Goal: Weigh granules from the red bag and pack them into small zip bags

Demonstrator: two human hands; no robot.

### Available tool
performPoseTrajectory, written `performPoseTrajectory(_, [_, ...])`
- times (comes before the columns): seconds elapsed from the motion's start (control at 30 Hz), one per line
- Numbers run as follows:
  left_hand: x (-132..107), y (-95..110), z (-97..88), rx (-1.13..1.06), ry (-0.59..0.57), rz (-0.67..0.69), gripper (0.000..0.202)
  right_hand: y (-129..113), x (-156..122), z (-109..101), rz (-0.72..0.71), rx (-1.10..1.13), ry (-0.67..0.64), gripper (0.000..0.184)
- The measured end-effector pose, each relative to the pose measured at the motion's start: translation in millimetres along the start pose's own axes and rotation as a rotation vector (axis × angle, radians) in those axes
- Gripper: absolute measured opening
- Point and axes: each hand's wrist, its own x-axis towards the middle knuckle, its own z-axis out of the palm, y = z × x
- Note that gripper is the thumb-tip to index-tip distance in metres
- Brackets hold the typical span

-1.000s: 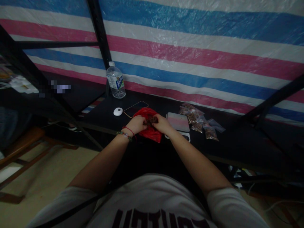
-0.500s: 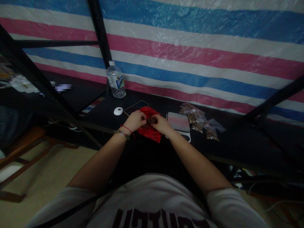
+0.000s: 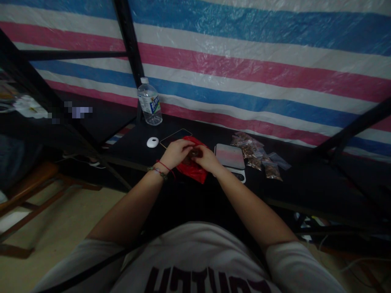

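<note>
Over an open red plastic bag [image 3: 197, 174], both my hands meet around a small clear bag [image 3: 195, 152] with brown contents. My left hand [image 3: 179, 151], with a red cord and a beaded bracelet at the wrist, has its fingers pinched at the small bag's upper edge. From the other side, my right hand [image 3: 207, 158] grips the same small bag; its fingertips are partly hidden. To the right of the red bag sits a kitchen scale [image 3: 229, 156] with nothing on its plate. Beyond it lie several small filled zip bags [image 3: 249, 148], one of them [image 3: 272, 170] nearer the front.
A clear plastic bottle [image 3: 149, 103] stands against the black post. In front of it are a white oval case [image 3: 152, 142] and a phone [image 3: 171, 137] partly behind my left hand. Striped plastic sheeting [image 3: 244, 61] hangs behind the black table [image 3: 293, 191]. A wooden stool [image 3: 33, 185] stands at left.
My left hand's fingers have moved slightly up and right, along the top of the small bag. My right hand stays nearly in place around it.
</note>
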Motion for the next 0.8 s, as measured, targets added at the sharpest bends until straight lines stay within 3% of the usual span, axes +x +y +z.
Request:
performPoseTrajectory(0.1, [1.1,-10.2,-3.7,0.072,0.081,-0.112,0.027,2.8,-0.4,0.1,-0.02,-0.011,0.019,0.036])
performPoseTrajectory(0.17, [1.0,-16.8,-5.0,0.138,0.041,-0.137,0.028,4.0,-0.9,0.3,-0.02,-0.025,0.02,0.037])
performPoseTrajectory(0.37, [-0.1,-17.8,4.8,0.268,-0.244,-0.042,0.03,5.4,0.2,-0.2,0.071,-0.107,0.048,0.031])
performPoseTrajectory(0.6, [8.6,-21.3,30.1,0.3,-0.25,0.056,0.031,6.2,1.2,1.1,0.174,-0.174,0.047,0.031])
performPoseTrajectory(0.8, [10.4,-26.0,32.5,0.244,-0.321,0.121,0.033,3.1,-2.3,0.5,0.169,-0.162,0.033,0.025])
